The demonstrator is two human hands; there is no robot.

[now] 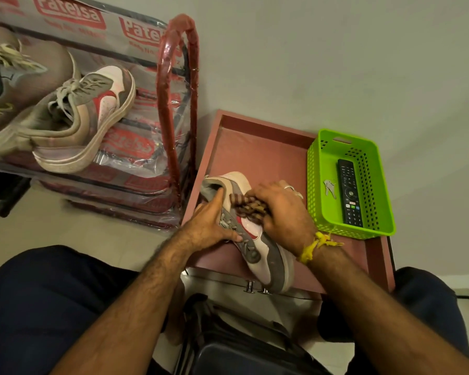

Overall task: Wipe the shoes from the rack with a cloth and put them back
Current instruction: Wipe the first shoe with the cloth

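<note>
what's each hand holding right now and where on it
Left hand holds the shoe at its laces and collar. Right hand grips the bunched cloth against the shoe's side.

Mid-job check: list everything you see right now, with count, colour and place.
shoe being wiped: 1, white, grey and red, on the table
cloth: 1, brown striped, against that shoe
table: 1, reddish-brown, centre
shoes on rack: at least 2, grey and white, top left
rack: 1, red frame, plastic-wrapped, left
basket: 1, green, on the table's right
remote: 1, black, in basket
keys: few, silver, in basket
left hand: steadies the shoe
right hand: grips the cloth
</note>
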